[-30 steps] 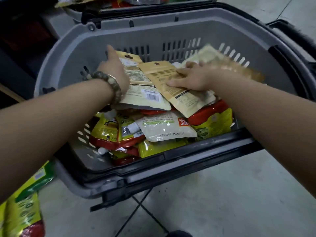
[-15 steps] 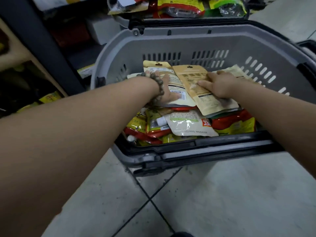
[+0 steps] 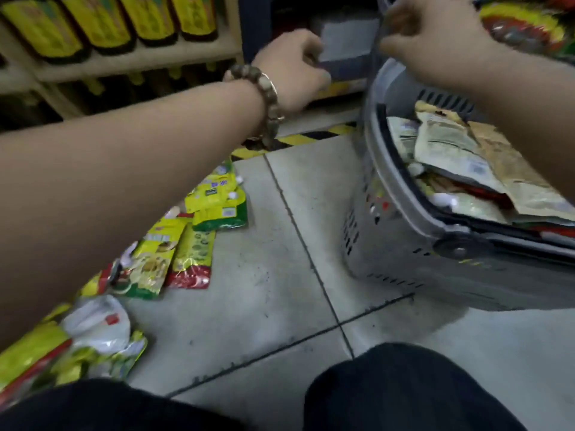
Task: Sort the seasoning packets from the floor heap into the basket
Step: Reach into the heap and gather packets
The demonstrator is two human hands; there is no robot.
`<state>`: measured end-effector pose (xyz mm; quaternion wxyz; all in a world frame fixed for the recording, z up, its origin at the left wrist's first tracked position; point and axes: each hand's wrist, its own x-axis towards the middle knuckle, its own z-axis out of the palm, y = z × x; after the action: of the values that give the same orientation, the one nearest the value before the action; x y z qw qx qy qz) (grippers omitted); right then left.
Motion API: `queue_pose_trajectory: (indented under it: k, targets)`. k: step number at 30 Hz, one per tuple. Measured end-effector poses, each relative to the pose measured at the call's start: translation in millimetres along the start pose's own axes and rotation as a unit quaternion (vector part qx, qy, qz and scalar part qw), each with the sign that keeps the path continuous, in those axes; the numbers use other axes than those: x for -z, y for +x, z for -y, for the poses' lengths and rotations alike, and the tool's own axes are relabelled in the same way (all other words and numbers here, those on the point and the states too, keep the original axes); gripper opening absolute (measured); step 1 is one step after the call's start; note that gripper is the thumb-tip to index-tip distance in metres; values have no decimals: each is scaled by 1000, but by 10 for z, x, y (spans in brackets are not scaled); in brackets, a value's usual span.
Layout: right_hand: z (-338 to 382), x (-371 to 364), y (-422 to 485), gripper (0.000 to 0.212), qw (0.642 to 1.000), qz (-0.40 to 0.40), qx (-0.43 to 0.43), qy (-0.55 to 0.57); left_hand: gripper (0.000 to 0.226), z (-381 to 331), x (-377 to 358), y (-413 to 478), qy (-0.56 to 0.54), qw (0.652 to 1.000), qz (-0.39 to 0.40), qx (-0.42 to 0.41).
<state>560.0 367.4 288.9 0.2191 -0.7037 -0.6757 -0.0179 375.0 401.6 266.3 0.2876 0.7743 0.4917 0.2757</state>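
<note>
- Grey basket [image 3: 364, 259], 3 o'clock: packets [image 3: 448, 147] inside, part full.
- Heap [image 3: 186, 244], 8 o'clock, floor: many left; judged midway.
- Left hand [image 3: 292, 70], 12 o'clock: fingers curled, apparently empty.
- Right hand [image 3: 435, 42], 1 o'clock: blurred; fingers' state cannot be told.

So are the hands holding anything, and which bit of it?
It cannot be told for sure. The left hand and right hand are blurred, with fingers curled, and nothing shows in either.
</note>
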Motion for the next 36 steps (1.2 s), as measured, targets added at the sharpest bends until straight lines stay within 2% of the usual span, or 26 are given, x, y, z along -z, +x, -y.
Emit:
queue_pose_trajectory:
  k: [4, 8, 12, 17, 21, 24, 30, 34, 36]
  targets:
    - [1024, -542, 189, 36, 995, 61, 69, 27, 43, 790, 588, -390, -8, 996, -37, 81]
    - [1893, -1203, 283, 31, 981, 159, 115, 16, 45, 1531, 1046, -899, 15, 984, -66, 162]
    - [2588, -1794, 255, 42, 956, 234, 174, -29, 44, 2206, 1292, -1378, 31, 968, -81, 235]
    - [3012, -2440, 91, 45, 911, 328, 233, -94, 48, 2944, 1299, -1893, 27, 945, -85, 316]
    - [3215, -2797, -110, 48, 869, 397, 273, -111, 45, 3350, 1234, -2352, 0, 914, -132, 384]
    - [3392, -3040, -328, 48, 843, 446, 292, -73, 44, 3575, 1193, -2724, -33, 887, -184, 422]
    - [3896, -3636, -1030, 56, 805, 477, 351, 14, 44, 3857, 1214, -3448, -53, 841, -308, 441]
    - [4254, -3895, -1491, 66, 772, 440, 458, 33, 37, 3948, 1123, -3913, -20, 802, -355, 480]
    - [4393, -4018, -1655, 74, 758, 415, 504, -1, 38, 3985, 1050, -4117, -2, 782, -365, 505]
